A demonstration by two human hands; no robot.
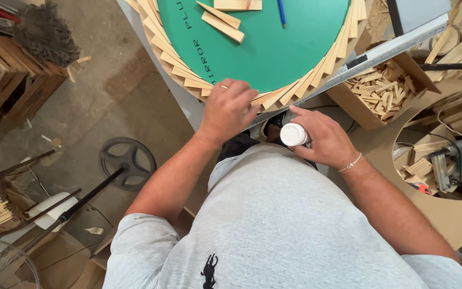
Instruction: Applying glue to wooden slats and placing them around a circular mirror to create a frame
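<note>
Head view: my left hand presses flat, fingers together, on thin pale wooden slats ringing the round green board at the table edge; light, stiff, likely brittle, best pinched by their sides. My right hand is clamped around a white-capped bottle.

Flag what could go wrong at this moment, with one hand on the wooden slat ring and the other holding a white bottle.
1. The left hand presses slats at the green disc's rim; a shove could knock neighbouring slats out of line.
2. The right hand holds the white bottle over the person's shirt; it might drip there.
3. The metal ruler overhangs the edge and could be bumped.
</note>
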